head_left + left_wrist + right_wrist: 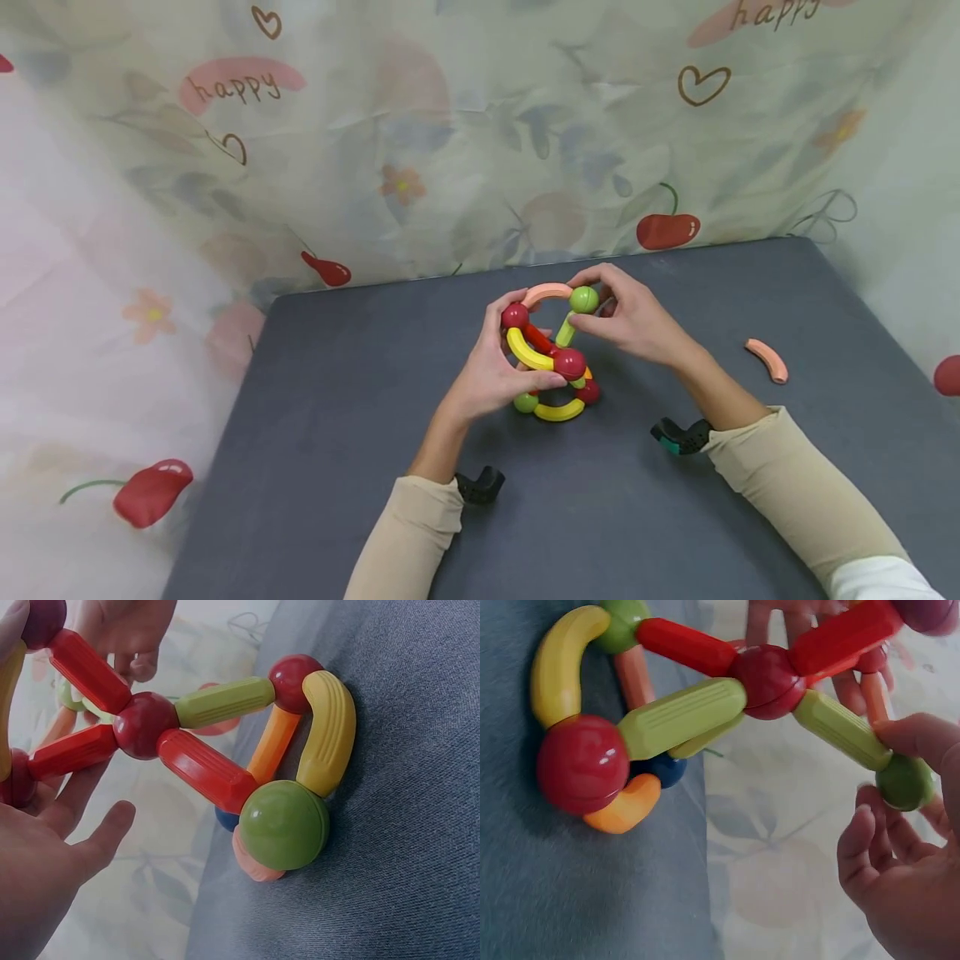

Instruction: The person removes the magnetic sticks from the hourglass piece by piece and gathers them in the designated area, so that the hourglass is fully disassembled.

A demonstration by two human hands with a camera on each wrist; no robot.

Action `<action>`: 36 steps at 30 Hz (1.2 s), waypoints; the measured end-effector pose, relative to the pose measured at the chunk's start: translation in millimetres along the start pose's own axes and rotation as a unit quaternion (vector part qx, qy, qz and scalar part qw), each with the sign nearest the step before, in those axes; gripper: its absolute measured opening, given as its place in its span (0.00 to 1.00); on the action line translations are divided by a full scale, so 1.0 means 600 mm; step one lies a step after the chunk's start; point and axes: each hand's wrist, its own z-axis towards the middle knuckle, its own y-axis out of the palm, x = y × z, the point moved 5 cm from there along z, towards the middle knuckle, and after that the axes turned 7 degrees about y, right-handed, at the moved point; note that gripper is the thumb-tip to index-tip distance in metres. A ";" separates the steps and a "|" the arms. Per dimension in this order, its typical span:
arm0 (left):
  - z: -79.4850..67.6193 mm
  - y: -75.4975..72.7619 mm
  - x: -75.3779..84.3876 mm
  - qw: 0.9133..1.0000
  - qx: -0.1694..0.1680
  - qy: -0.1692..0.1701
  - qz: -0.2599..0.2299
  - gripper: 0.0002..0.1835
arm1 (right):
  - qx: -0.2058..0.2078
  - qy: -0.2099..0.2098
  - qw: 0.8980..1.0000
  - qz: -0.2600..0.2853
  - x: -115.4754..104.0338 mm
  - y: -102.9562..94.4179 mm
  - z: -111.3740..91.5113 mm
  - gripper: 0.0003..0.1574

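A magnetic ball-and-rod structure stands on the dark table between both hands. Its lower ring joins a green ball (285, 825), a red ball (583, 763), a blue ball (664, 769) and curved sticks, including a yellow one (559, 412). Straight red and light green rods meet at a central red ball (146, 725). The left hand (491, 371) grips the upper part, thumb at the front red ball (569, 364), fingers around the left red ball (515, 316). At the upper right, the right hand (633, 317) holds another green ball (904, 782), thumb beside the light green rod (841, 729).
A loose pink curved stick (767, 361) lies on the table (360, 433) to the right. Each wrist wears a black camera mount, such as the right one (681, 436). A printed cloth (480, 167) hangs behind the table's far edge.
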 end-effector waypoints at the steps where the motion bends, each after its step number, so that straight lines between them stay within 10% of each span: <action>1: 0.001 0.001 -0.001 1.000 0.000 0.001 -0.002 0.54 | 0.000 0.002 1.000 0.008 0.001 0.000 0.002 0.26; 22: 0.001 -0.004 -0.001 1.000 0.002 0.003 0.005 0.53 | -0.081 0.041 0.995 0.039 0.010 0.005 0.022 0.14; 27: 0.000 -0.004 -0.002 1.000 0.002 0.000 0.004 0.53 | -0.115 0.113 0.977 0.140 0.030 0.005 0.023 0.18; 31: 0.001 -0.005 -0.002 1.000 0.005 -0.004 0.008 0.53 | -0.097 0.159 0.958 0.216 0.049 -0.006 0.030 0.25; 36: 0.002 -0.005 -0.003 1.000 0.008 -0.007 0.011 0.53 | -0.026 0.180 0.978 0.105 0.095 -0.042 0.067 0.36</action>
